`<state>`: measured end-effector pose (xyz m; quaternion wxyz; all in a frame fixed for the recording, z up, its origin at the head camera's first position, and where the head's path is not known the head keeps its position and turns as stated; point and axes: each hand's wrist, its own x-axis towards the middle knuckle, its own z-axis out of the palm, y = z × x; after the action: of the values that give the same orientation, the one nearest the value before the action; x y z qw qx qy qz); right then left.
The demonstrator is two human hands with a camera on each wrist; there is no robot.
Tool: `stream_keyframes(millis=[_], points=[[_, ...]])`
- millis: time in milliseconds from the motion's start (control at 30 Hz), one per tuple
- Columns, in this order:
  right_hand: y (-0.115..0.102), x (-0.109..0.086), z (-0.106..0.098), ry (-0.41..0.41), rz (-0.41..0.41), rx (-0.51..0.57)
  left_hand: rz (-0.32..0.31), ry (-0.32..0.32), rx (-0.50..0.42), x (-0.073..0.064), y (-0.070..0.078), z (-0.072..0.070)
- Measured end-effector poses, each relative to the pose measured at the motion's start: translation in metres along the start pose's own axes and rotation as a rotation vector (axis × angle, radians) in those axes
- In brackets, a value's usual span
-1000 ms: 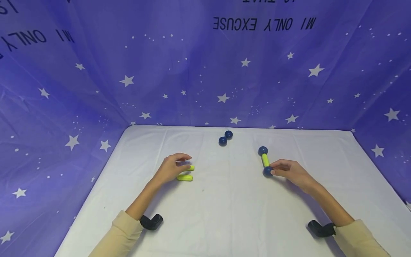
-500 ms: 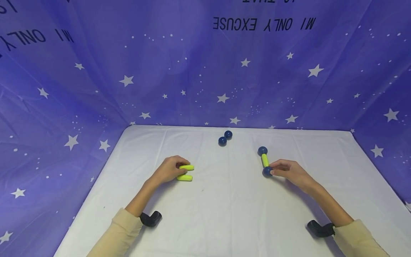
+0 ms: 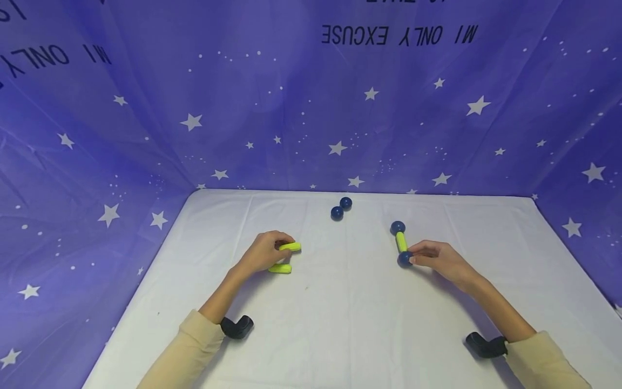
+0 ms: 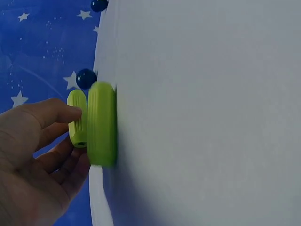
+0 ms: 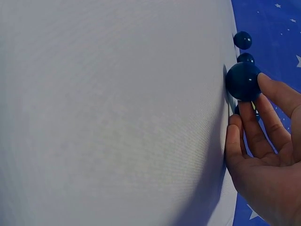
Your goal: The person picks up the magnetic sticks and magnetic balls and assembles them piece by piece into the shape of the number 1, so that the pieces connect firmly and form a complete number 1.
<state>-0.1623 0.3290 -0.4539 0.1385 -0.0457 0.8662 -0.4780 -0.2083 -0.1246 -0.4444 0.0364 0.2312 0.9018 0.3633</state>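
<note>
A purple starred curtain (image 3: 291, 124) stood beyond the fingers, and the white table (image 3: 359, 329) spread beneath them, its far edge ahead of the fingertips and its side edges well apart from either hand. I saw a broad stretch of plain cloth between the hands and toward the person, which I judged ample room for moving; forward, the room was tighter. The right hand (image 3: 444, 263) had thumb and fingers clamped on the near ball (image 3: 404, 259) of a joined piece that pointed away from the fingertips: a yellow-green rod (image 3: 400, 242) with a far ball (image 3: 397, 227) at its other end. That piece looked finished to me. The left hand (image 3: 266, 252) pinched a loose rod (image 3: 292, 247) between thumb and fingers, though I couldn't tell whether it was off the cloth. A second loose rod (image 3: 280, 268) lay just beside those fingers, on the person's side. Two blue balls, one nearer (image 3: 337, 213) and one farther (image 3: 345, 203), sat beyond both sets of fingertips, between the hands and near the far edge; whether they touched, I couldn't say. By my reckoning, two rods and two balls were left unjoined.
</note>
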Motion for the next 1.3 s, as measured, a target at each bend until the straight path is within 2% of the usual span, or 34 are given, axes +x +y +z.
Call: stream_keyframes(millis=[200, 433, 833, 1067, 1300], points=[[0.001, 0.0, 0.0, 0.007, -0.007, 0.002, 0.013, 0.0, -0.057, 0.011, 0.019, 0.012], [0.0, 0.001, 0.0, 0.004, -0.001, -0.004, 0.068, 0.0, -0.135, 0.02, 0.041, 0.033], [0.001, 0.002, 0.0, 0.001, 0.008, -0.005, 0.058, -0.051, -0.288, 0.031, 0.072, 0.065], [0.001, 0.002, 0.0, -0.002, 0.017, 0.008, 0.094, -0.082, -0.316, 0.035, 0.089, 0.081], [0.002, 0.002, 0.0, -0.003, 0.011, 0.015, 0.073, -0.106, -0.354, 0.038, 0.105, 0.1]])
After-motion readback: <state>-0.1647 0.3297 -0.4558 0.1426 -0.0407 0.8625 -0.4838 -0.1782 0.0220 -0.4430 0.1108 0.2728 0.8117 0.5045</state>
